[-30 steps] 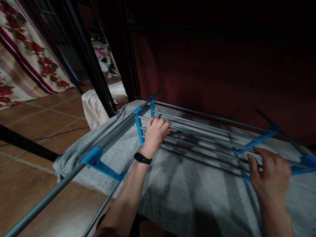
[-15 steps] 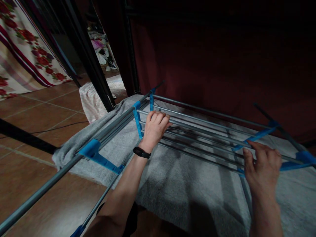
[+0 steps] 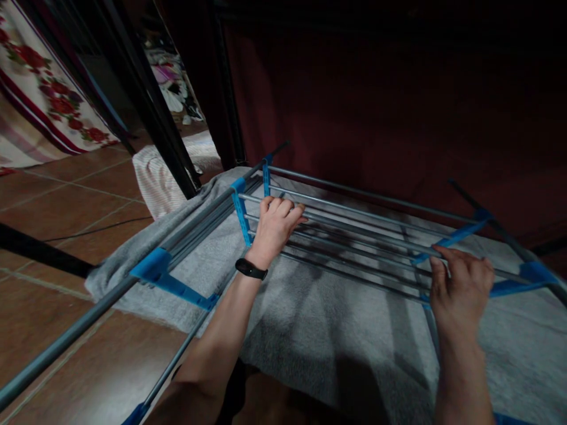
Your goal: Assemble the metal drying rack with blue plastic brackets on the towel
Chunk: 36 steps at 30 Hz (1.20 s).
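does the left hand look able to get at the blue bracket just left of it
Probably yes: the left hand grips a metal bar close to the blue bracket, and nothing visible blocks the way, though it may need to loosen first.

**Apparently a Home**

Red-flowered white hanging fabric [image 3: 59,103], brown square floor tiles [image 3: 75,209], a fluffy grey blanket [image 3: 292,321], a jumbled multicoloured heap [image 3: 172,88] and a silver-barred rack with blue plastic brackets [image 3: 372,234] suggest domestic living space.

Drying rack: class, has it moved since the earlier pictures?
No, not visibly: the drying rack keeps its place against the black post; both slid up and left together in the picture.
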Each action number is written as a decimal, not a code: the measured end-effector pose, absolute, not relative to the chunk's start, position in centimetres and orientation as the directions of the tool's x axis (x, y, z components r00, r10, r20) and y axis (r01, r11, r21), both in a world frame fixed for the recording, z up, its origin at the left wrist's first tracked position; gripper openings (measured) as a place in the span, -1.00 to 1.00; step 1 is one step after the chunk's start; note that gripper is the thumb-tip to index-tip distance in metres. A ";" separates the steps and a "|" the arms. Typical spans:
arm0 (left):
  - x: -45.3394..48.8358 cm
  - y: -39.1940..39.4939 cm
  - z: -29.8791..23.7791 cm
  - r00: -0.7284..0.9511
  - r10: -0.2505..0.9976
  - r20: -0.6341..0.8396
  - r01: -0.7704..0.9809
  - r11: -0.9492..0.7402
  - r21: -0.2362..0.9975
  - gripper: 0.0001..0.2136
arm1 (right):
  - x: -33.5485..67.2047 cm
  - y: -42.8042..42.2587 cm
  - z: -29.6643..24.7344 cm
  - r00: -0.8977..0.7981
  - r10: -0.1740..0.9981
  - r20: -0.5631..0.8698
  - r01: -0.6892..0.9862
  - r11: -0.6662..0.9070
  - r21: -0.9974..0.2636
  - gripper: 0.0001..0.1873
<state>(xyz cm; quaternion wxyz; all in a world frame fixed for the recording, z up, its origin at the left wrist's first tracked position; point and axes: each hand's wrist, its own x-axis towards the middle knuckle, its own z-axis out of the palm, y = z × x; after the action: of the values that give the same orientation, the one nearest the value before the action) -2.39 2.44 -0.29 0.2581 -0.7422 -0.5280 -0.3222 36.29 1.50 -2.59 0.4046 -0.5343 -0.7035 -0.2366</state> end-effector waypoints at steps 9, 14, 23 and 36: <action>-2.6 2.6 -0.2 0.252 0.619 0.744 0.949 -0.307 -0.066 -0.77 | 36.6 1.9 -2.8 -0.078 0.571 0.817 0.944 0.306 -0.124 -0.61; -2.7 2.6 0.0 0.256 0.627 0.736 0.943 -0.330 -0.047 -0.81 | 36.1 1.5 -2.4 -0.077 0.602 0.795 0.935 0.321 -0.153 -0.59; -2.3 2.0 0.1 0.226 0.577 0.785 0.928 -0.374 0.008 -0.72 | 35.0 0.5 -1.7 -0.054 0.636 0.770 0.919 0.333 -0.211 -0.61; -2.3 2.7 -0.2 0.264 0.586 0.766 0.916 -0.401 -0.009 -0.81 | 34.9 0.5 -1.8 -0.057 0.632 0.773 0.922 0.331 -0.203 -0.61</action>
<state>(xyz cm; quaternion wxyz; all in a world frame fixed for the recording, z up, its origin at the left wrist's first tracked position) -2.26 2.67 -0.18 0.2344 -0.7596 -0.4945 -0.3515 34.94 0.48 -1.83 0.4101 -0.5509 -0.7052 -0.1765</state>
